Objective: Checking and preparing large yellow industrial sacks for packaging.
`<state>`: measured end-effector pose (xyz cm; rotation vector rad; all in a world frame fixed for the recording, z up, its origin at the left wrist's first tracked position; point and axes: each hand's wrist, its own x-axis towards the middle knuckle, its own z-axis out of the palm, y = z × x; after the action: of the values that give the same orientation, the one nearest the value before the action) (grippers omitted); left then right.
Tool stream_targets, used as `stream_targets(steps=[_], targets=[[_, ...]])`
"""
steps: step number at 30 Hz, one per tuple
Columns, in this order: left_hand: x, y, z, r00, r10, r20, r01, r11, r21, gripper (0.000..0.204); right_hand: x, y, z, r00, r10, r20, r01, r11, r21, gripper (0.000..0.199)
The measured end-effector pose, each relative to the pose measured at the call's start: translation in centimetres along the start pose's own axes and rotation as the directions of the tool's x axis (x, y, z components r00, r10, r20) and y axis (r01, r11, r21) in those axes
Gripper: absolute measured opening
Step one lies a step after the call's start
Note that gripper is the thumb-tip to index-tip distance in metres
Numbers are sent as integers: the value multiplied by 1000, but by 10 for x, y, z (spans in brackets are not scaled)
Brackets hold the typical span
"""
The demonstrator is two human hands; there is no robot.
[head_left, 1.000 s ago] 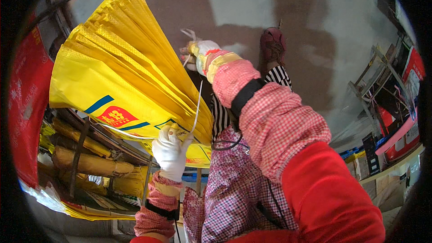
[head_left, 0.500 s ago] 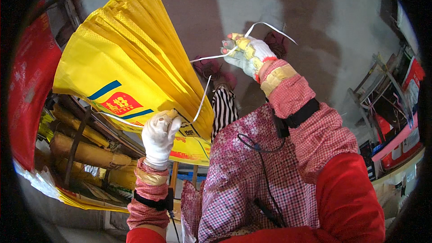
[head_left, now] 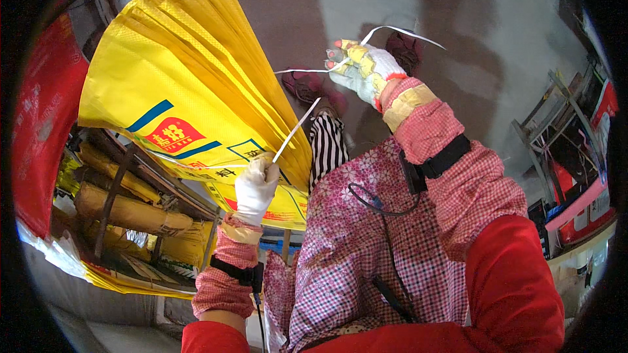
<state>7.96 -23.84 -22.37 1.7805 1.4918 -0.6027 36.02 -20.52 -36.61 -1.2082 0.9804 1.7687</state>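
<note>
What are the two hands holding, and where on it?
A white strap: left hand pinches its lower end against the yellow sack; right hand grips its upper part.

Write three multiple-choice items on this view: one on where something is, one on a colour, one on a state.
1. Where is the left hand?
A. at the lower edge of the yellow sack
B. on the floor
C. on the right sleeve

2. What colour is the strap running between the hands?
A. black
B. white
C. green

3. How is the right hand?
A. open and flat
B. tucked in a pocket
C. closed on the strap, raised away from the sack

Answers:
1 A, the gloved hand rests against the sack's lower edge.
2 B, the strap shows white against the sack.
3 C, the fingers grip the strap, whose ends stick out of the raised fist.
</note>
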Motion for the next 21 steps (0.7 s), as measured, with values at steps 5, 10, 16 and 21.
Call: stream_targets(steps=[5,10,16,21], targets=[[1,7,-21,940,-273,205,342,775,-531,12,-4,3,4,1000,-12,11,12,999,-42,28],[27,19,-79,955,-267,126,294,903,-313,16,-8,-6,-2,997,-35,65,40,997,-67,29],[108,35,-113,1000,-2,-4,0,924,-383,16,-33,-13,14,967,-235,100,251,943,-217,31],[145,40,-106,994,-47,100,106,668,-737,16,-38,-8,15,908,-311,280,418,719,-555,31]])
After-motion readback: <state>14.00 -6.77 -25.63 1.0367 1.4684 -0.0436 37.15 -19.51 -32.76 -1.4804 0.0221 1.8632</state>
